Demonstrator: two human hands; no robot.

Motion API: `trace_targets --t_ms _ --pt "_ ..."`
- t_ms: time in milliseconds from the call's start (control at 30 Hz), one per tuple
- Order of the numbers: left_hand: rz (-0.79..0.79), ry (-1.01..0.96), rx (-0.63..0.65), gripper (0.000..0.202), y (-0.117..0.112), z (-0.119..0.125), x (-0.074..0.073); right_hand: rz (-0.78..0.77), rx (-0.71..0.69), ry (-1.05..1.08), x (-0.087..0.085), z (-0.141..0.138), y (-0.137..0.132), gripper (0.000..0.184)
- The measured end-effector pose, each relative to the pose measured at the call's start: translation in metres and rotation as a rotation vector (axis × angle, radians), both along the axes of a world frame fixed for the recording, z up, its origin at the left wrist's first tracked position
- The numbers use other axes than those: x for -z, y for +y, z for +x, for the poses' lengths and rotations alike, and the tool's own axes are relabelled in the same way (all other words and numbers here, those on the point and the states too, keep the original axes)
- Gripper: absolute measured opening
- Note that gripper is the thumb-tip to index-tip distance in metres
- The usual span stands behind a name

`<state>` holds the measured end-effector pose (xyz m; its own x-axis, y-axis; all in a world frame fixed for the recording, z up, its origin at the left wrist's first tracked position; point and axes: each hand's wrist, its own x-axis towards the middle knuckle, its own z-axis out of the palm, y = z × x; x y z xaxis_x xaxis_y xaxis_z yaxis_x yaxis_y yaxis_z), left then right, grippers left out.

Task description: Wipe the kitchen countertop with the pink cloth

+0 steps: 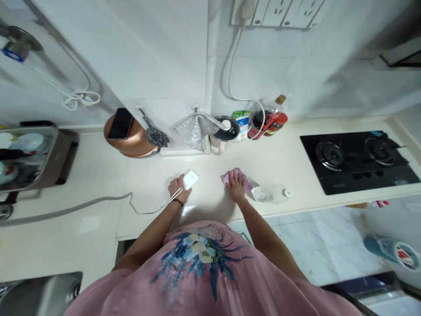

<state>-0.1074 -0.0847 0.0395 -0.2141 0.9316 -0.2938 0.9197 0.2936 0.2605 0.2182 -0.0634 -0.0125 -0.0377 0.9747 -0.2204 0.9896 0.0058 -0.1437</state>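
My left hand (179,188) grips a small white box-shaped device (191,180) at the counter, its fingers along the left side. A thin white cable (163,206) runs by that wrist, which wears a dark bracelet. To the right, my right hand (237,186) presses down on a crumpled purple cloth (247,185), fingers curved over it against the countertop (210,202). Beside the cloth a see-through plastic bottle (271,193) lies on its side, white cap pointing right.
Along the wall stand a copper-coloured pan (140,142) with a phone (120,123) on it, a lidded pot (226,129) and sauce bottles (275,124). A silvery cloth (194,131) hangs there. A gas hob (355,169) is right, a dish rack (54,153) and sink (46,294) left.
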Motion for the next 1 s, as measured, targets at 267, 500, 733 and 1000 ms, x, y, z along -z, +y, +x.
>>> trace_targets --t_ms 267,500,733,1000 --pt "0.014 0.017 0.041 0.068 0.01 0.014 -0.002 0.048 -0.156 0.173 0.007 -0.011 -0.118 0.061" --pt "-0.002 -0.059 0.216 0.074 0.017 0.066 0.002 0.146 0.029 0.242 0.015 0.041 -0.161 0.054" --pt "0.021 -0.026 0.277 0.072 0.024 0.111 0.005 0.194 0.194 0.168 0.022 0.113 -0.18 0.055" --pt "0.06 0.011 0.121 0.069 0.024 0.16 0.002 0.261 0.249 0.094 0.029 0.246 -0.149 0.06"
